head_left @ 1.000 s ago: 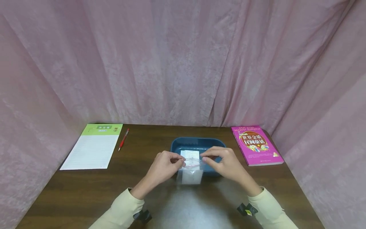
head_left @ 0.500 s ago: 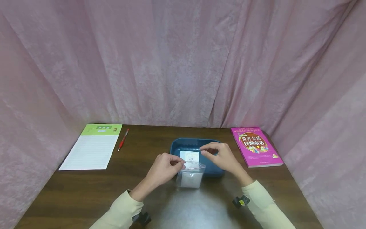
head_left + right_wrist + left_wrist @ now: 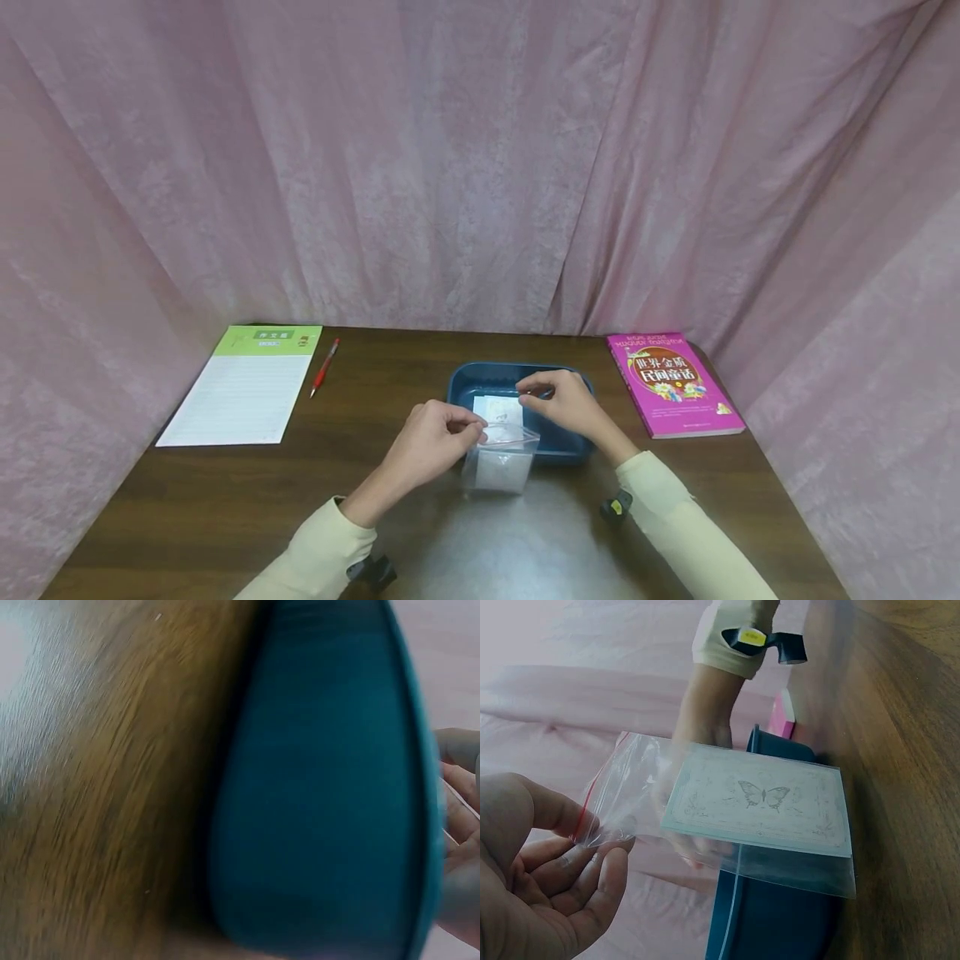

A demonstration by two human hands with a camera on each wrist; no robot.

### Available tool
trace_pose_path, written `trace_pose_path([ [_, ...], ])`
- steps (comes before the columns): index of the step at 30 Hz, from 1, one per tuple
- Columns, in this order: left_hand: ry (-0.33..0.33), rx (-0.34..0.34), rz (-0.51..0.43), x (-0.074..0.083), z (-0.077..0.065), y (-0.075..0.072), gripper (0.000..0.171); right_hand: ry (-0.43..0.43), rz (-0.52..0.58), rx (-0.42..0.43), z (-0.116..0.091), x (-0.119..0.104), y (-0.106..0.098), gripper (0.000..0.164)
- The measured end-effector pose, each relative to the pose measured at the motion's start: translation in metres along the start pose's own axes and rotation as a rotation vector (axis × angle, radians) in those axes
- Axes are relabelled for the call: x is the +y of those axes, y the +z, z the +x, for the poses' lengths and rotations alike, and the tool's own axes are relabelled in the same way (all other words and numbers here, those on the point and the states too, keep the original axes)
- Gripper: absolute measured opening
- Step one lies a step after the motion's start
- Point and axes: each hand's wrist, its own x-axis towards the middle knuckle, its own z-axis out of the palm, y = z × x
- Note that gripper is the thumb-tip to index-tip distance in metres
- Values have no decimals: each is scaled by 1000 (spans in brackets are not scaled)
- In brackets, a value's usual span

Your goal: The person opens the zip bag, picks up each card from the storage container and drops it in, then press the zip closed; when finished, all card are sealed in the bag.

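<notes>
A clear zip bag [image 3: 469,475] hangs upright in front of the blue tray [image 3: 558,446]. My left hand [image 3: 431,440] pinches the bag's top corner between thumb and forefinger. In the left wrist view a red line runs along the bag's mouth, and a pale card [image 3: 761,796] with a butterfly print lies inside. My right hand [image 3: 564,404] hovers over the tray, to the right of white cards [image 3: 498,408] seen in it. Its fingers are bent loosely with a gap to the thumb, and nothing shows between them. The right wrist view is blurred, with the tray covering part of that hand.
On the left of the wooden table lie a lined writing pad [image 3: 232,400] with a green header and a red pen [image 3: 324,368]. A pink book [image 3: 675,387] lies at the right. Pink curtains [image 3: 480,167] enclose the back and sides.
My right hand has let go of the bag's mouth and moved up over the tray, then slightly left. The bag hangs a little lower from my left hand, which stays nearly in place.
</notes>
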Motion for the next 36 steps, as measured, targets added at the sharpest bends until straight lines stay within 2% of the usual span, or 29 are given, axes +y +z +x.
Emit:
trace_pose_path([
  [13,13,1,-1,-1,0,1,16,55,-59,-46,16,27,13,21],
  [25,12,3,1,1,-1,1,16,141,-97,-94,26,34,17,25],
  [36,10,-5,-12,1,0,3,16,175,-109,-152,28,40,20,29],
])
